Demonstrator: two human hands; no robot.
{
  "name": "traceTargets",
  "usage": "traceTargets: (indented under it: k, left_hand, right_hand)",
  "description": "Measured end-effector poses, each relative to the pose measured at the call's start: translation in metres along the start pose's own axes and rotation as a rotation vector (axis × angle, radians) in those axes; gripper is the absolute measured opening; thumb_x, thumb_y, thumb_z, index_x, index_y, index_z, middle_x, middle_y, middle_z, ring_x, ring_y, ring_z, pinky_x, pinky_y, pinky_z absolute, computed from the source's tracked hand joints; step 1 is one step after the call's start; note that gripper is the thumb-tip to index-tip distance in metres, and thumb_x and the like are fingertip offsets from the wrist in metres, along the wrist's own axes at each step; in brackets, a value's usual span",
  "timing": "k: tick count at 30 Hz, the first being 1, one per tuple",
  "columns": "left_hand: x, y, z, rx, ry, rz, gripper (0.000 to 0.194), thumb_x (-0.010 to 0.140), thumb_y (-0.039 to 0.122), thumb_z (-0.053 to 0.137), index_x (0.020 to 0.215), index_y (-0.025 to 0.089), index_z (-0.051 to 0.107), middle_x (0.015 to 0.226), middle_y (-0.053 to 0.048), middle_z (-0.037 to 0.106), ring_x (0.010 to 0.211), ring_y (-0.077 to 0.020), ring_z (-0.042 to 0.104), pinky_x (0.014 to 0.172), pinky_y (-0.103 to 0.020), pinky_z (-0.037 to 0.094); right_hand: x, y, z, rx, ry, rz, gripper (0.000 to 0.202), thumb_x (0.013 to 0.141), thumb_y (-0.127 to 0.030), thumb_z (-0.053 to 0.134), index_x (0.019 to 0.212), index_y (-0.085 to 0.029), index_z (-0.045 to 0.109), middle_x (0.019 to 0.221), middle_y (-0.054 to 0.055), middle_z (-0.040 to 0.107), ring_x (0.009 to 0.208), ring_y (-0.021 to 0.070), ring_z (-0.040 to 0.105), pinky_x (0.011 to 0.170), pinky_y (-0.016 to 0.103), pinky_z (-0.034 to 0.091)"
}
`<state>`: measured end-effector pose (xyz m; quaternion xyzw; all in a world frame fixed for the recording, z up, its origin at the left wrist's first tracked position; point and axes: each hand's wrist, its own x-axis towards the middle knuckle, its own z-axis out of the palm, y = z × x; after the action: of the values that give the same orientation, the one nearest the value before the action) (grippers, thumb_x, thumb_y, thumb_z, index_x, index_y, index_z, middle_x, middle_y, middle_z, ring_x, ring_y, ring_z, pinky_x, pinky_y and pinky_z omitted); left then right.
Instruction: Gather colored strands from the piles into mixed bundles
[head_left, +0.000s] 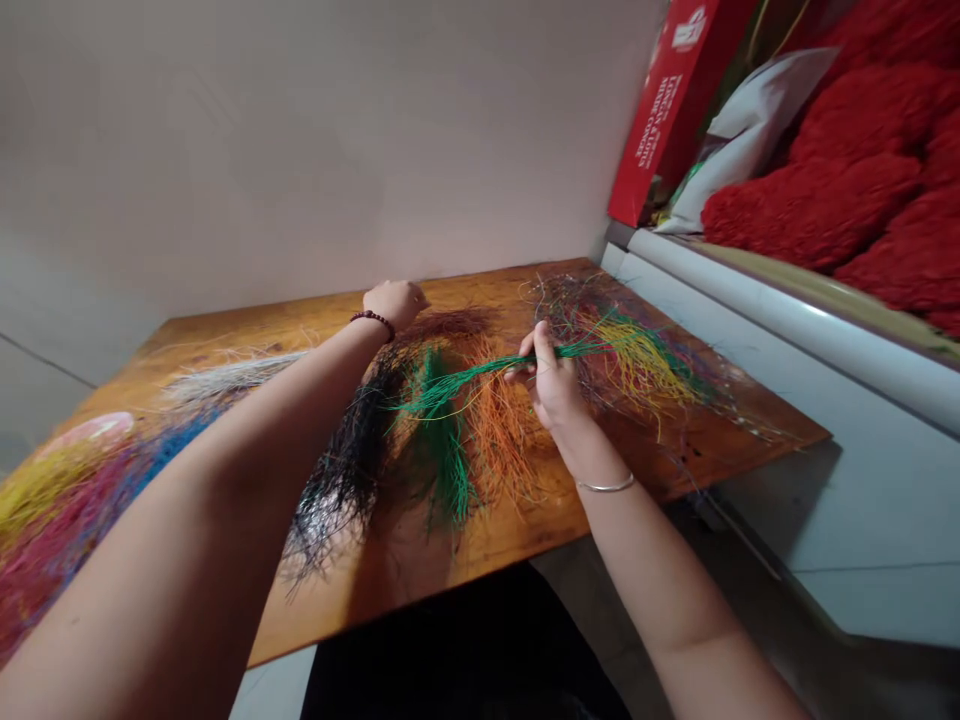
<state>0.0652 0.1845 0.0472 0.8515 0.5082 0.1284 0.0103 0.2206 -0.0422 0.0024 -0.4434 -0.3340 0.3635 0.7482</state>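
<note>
My right hand [553, 382] is closed around the middle of a bundle of thin green strands [471, 378], held crosswise above the table. One end fans out to the left over a pile of green strands [448, 460]; the other reaches right toward a mixed pile with yellow strands [651, 360]. Beneath the bundle lie orange strands [501, 440]. My left hand [395, 303] is curled closed at the far ends of the black strands [358, 430], near some dark reddish strands [457, 321]. Its fingertips are hidden behind the back of the hand.
The wooden table [420, 620] stands against a pale wall. White strands [232, 378], blue strands [176, 445] and pink strands [67, 505] lie to the left. At right, a red box [660, 120] and red fluffy material [825, 190] rest above a white-sided unit [862, 480].
</note>
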Motion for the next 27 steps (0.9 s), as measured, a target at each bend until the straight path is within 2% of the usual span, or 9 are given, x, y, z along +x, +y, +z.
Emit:
traceTargets:
  k: [3,6,9,11,17,20,22,24,27]
  left_hand:
    - [-0.008,0.035,-0.012,-0.154,0.067,0.185,0.039,0.087,0.048,0.058,0.114,0.022,0.071,0.105,-0.010,0.072,0.091,-0.0250,0.064,0.082,-0.038,0.048]
    - [-0.041,0.092,-0.042,-0.396,0.214,0.428,0.039,0.094,0.046,0.049,0.114,0.019,0.069,0.099,-0.010,0.071,0.085,-0.0186,0.063,0.080,-0.032,0.047]
    - [-0.083,0.142,-0.072,-0.402,0.174,0.714,0.031,0.092,0.040,0.053,0.106,0.019,0.072,0.094,-0.007,0.069,0.086,-0.0169,0.061,0.081,-0.030,0.046]
    - [-0.102,0.160,-0.082,-0.318,0.125,0.811,0.027,0.090,0.038,0.056,0.101,0.020,0.073,0.092,-0.006,0.068,0.087,-0.0178,0.061,0.080,-0.030,0.046]
    - [-0.114,0.163,-0.074,-0.138,0.073,0.757,0.025,0.087,0.038,0.059,0.096,0.021,0.075,0.091,-0.007,0.065,0.089,-0.0204,0.060,0.079,-0.032,0.046]
    - [-0.116,0.163,-0.069,-0.155,0.054,0.745,0.022,0.087,0.036,0.059,0.089,0.020,0.074,0.091,-0.007,0.065,0.083,-0.0178,0.059,0.074,-0.030,0.044]
    - [-0.117,0.165,-0.069,-0.233,0.071,0.739,0.023,0.088,0.037,0.058,0.087,0.019,0.072,0.091,-0.007,0.064,0.080,-0.0159,0.057,0.071,-0.028,0.043]
    - [-0.111,0.164,-0.074,-0.382,0.168,0.675,0.027,0.091,0.039,0.056,0.086,0.017,0.070,0.085,-0.006,0.062,0.075,-0.0141,0.054,0.069,-0.028,0.041]
    - [-0.084,0.151,-0.087,-0.664,0.413,0.406,0.036,0.095,0.050,0.048,0.090,0.018,0.065,0.075,-0.004,0.056,0.066,-0.0118,0.044,0.062,-0.028,0.037]
  right_hand:
    - [0.000,0.000,0.000,0.025,-0.020,-0.017,0.051,0.080,-0.069,0.058,0.069,-0.019,0.051,0.055,-0.005,0.049,0.047,0.0072,0.060,0.039,0.015,0.040]
    - [0.000,0.002,0.000,0.022,-0.025,-0.019,0.050,0.081,-0.068,0.057,0.070,-0.019,0.052,0.058,-0.004,0.053,0.047,0.0072,0.060,0.041,0.016,0.043]
    - [-0.001,0.005,0.000,0.021,-0.046,-0.001,0.047,0.082,-0.065,0.058,0.072,-0.020,0.053,0.059,-0.003,0.055,0.047,0.0083,0.060,0.044,0.018,0.049]
    - [-0.001,0.008,0.000,0.028,-0.063,-0.006,0.043,0.081,-0.062,0.061,0.075,-0.020,0.054,0.061,-0.003,0.058,0.046,0.0089,0.060,0.046,0.020,0.052]
    - [-0.004,0.009,0.002,-0.001,-0.070,-0.028,0.039,0.080,-0.056,0.065,0.094,-0.020,0.054,0.064,-0.004,0.060,0.046,0.0106,0.062,0.043,0.021,0.052]
    - [-0.004,0.008,0.003,-0.012,-0.062,-0.049,0.041,0.079,-0.056,0.066,0.096,-0.021,0.053,0.067,-0.005,0.061,0.047,0.0097,0.061,0.045,0.021,0.052]
    - [-0.005,0.007,0.004,-0.009,-0.091,-0.049,0.042,0.078,-0.059,0.065,0.089,-0.020,0.054,0.066,-0.004,0.060,0.046,0.0094,0.061,0.045,0.021,0.053]
    - [-0.006,0.007,0.005,-0.006,-0.128,-0.028,0.047,0.079,-0.065,0.061,0.077,-0.019,0.054,0.062,-0.003,0.058,0.045,0.0094,0.060,0.045,0.021,0.052]
    - [-0.009,0.007,0.007,-0.006,-0.145,0.016,0.054,0.079,-0.071,0.057,0.069,-0.018,0.053,0.060,-0.002,0.057,0.046,0.0090,0.060,0.046,0.020,0.052]
